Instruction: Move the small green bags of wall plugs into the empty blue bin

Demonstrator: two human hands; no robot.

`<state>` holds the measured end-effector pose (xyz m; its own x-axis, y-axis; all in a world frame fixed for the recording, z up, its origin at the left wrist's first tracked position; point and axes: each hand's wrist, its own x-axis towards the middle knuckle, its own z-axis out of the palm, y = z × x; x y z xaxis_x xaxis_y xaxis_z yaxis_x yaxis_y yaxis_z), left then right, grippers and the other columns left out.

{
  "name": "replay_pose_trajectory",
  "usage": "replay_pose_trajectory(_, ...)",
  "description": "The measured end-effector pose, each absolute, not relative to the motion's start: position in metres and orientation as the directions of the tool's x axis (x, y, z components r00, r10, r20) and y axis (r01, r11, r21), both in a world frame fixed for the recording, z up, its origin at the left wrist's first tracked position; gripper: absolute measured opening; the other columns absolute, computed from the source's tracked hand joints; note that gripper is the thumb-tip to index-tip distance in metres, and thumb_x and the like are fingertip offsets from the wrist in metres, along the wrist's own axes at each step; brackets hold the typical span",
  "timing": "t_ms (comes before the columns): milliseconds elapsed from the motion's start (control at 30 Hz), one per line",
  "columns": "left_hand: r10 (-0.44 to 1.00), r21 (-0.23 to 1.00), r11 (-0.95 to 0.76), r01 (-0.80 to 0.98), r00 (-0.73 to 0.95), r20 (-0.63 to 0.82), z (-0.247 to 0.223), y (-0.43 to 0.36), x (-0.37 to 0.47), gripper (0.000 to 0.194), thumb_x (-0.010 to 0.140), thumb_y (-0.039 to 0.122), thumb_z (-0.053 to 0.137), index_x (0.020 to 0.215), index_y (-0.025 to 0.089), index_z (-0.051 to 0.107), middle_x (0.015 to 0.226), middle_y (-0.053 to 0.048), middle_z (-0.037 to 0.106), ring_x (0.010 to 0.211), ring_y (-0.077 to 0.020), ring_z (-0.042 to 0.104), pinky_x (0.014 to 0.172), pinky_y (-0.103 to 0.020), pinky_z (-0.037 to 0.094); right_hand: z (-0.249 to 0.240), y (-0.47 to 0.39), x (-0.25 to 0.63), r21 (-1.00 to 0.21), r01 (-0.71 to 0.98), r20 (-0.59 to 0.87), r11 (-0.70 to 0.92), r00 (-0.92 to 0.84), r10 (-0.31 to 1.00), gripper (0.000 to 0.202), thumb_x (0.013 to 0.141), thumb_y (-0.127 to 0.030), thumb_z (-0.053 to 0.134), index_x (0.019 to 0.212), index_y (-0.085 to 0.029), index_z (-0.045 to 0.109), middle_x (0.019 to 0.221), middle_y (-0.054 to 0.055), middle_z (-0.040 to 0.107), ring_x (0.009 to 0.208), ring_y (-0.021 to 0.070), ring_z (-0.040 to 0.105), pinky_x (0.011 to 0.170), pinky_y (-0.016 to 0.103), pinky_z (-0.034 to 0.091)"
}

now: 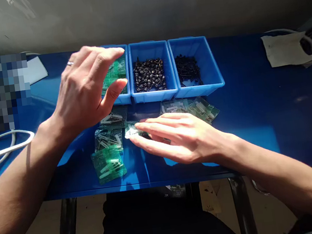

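My left hand is raised over the left blue bin, thumb and index finger apart, with nothing between them. In that bin are green clear packets. At the fingertips of my right hand is a small clear plastic packet with white pieces inside; the fingers partly cover it, and the thumb is hidden. To its left, several packets of white plugs and screws lie in a column, the nearest a green packet. More packets lie beyond my right hand.
The middle blue bin holds short dark metal fasteners; the right blue bin holds long black screws. A white cable loops at the left. Brown paper lies at the right of the blue table.
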<state>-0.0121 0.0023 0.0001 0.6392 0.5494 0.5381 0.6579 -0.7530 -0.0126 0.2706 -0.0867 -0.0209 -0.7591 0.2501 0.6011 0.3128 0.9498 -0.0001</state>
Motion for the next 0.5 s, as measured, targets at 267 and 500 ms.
replay_pose_trajectory(267, 0.204, -0.235, -0.853, 0.466, 0.712, 0.672, 0.005, -0.026, 0.01, 0.057, 0.104, 0.014, 0.064, 0.16, 0.02, 0.056, 0.155, -0.016, 0.065, 0.134, -0.036, 0.071, 0.108, -0.057, 0.065, -0.003, -0.081, 0.277, -0.71, 0.307, 0.611, 0.634, -0.18, 0.771, 0.022, 0.107, -0.01, 0.07, 0.114, -0.024, 0.087, 0.136, 0.007, 0.084, 0.12, 0.024, 0.085, 0.092, 0.04, 0.078)
replay_pose_trajectory(500, 0.327, 0.025, -0.882, 0.47, 0.572, 0.752, 0.005, -0.04, 0.019, 0.03, 0.11, 0.019, 0.074, 0.137, 0.031, 0.076, 0.125, -0.001, 0.081, 0.108, -0.02, 0.079, 0.094, -0.039, 0.069, -0.001, -0.076, 0.278, -0.88, 0.074, 0.439, 0.469, -0.248, 0.863, 0.028, 0.101, -0.011, 0.081, 0.122, -0.028, 0.087, 0.135, 0.004, 0.086, 0.122, 0.0285, 0.086, 0.108, 0.046, 0.077)
